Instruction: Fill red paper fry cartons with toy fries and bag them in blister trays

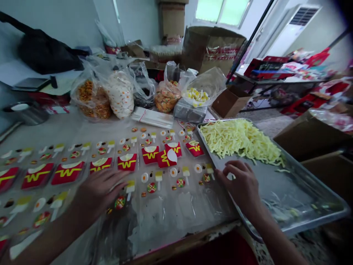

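My left hand [100, 187] lies over the rows of clear plastic packets, fingers stretched out towards the right. Its fingertips are beside a red miniature fries box [127, 162] with a yellow zigzag. Close below is a packet with a round pizza-like charm [120, 202] and a yellow-and-white stick piece [130, 188]. My right hand [242, 184] hovers over the left rim of the metal tray [278, 189], thumb and forefinger curled together in a pinch. What they hold, if anything, I cannot make out. Pale yellow fry-shaped strips [239, 140] are heaped at the tray's far end.
Loose red fries boxes [167, 158] overlap mid-table. Behind the packets stand clear bags of small pieces, including a white-and-orange bag [121, 94] and a biscuit-coloured bag [167, 96]. An open carton [231, 101] sits behind the tray; more cartons [314, 136] flank it at right.
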A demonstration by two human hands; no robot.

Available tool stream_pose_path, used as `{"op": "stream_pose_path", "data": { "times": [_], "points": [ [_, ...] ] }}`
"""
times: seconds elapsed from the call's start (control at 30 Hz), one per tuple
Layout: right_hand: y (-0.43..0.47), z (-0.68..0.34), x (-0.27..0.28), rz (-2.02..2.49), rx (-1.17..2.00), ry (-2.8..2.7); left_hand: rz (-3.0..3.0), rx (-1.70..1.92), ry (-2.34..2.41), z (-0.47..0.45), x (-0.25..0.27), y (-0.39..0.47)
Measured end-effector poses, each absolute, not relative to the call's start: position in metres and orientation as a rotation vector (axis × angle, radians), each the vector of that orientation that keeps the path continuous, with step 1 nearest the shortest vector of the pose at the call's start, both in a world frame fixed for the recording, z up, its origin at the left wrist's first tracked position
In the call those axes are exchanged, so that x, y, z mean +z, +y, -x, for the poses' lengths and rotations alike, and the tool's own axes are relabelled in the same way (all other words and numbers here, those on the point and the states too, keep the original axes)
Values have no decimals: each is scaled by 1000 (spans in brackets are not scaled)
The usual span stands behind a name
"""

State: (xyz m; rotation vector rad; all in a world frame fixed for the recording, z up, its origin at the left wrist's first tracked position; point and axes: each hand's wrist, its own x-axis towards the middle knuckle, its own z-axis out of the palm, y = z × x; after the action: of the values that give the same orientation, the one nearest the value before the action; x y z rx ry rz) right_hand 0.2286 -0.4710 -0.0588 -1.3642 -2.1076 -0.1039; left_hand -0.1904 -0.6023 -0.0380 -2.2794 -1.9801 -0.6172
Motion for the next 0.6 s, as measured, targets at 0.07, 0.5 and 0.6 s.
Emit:
{"op": "stream_pose_path", "data": {
  "times": [0.07,0.5,0.6],
  "points": [
    [-467,-241,-65,1439,-166,-2113,2391,-512,-1837,153,-42,-538],
    [-496,-418,-49,1937,275,-1811,2554,-311,-1917,93,-73,-438],
    [-488,-418,-49,1926,311,-1893,2496,-165,-2112,84,-70,-437]
  ]
}}
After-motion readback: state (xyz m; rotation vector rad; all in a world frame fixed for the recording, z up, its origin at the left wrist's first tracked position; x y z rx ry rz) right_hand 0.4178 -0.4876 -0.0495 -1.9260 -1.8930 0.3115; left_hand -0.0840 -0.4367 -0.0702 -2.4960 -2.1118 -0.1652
